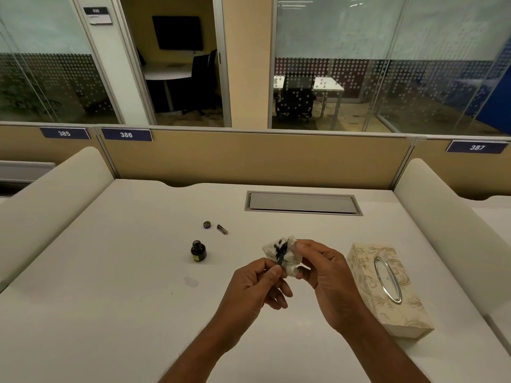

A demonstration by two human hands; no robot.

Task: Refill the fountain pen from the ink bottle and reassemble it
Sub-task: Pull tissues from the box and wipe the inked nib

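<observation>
Now the left hand (258, 283) pinches the pen section (281, 257) and the right hand (323, 268) pinches the stained tissue (284, 254) around its nib, so wiping should be gentle, away from the open ink bottle (198, 251) on the counter (110, 272)

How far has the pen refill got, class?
Done: ink bottle open, its cap set aside. In hand: left hand holds the pen section against an ink-stained tissue in the right hand. Left: rejoining the pen part lying on the desk, capping the bottle.
</observation>
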